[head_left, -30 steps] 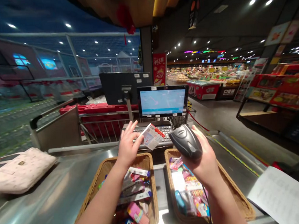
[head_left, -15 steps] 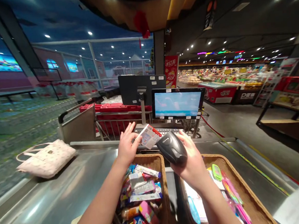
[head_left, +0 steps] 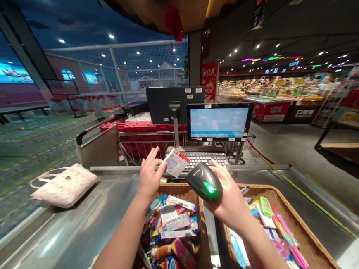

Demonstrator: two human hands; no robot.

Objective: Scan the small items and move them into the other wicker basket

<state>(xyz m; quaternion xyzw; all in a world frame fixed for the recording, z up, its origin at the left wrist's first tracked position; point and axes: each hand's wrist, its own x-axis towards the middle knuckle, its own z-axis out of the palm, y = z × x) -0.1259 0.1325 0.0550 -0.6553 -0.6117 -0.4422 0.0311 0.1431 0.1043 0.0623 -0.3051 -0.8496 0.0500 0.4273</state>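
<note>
My left hand (head_left: pixel 151 173) pinches the edge of a small flat box (head_left: pixel 176 163), white with red print and a barcode on its face. My right hand (head_left: pixel 226 191) is wrapped round a black barcode scanner (head_left: pixel 203 183), whose head points at the box. A green light glows on the scanner's top. Below my left hand stands a wicker basket (head_left: pixel 202 232) full of small colourful packets and a bottle. Under my right forearm is a second wicker basket (head_left: pixel 293 210) with pink pens, a green-framed item and other small goods, partly hidden by the arm.
Behind my hands are a keyboard (head_left: pixel 210 157) and a lit screen (head_left: pixel 218 122), with a dark monitor back (head_left: pixel 164 104) beside it. A pale handbag (head_left: pixel 66 187) lies at the left on the metal counter (head_left: pixel 110 206). Shopping carts stand beyond the counter.
A green light has come on at the scanner. The box and scanner sit slightly farther apart, uncovering more of the keyboard. The whole view has shifted a little.
</note>
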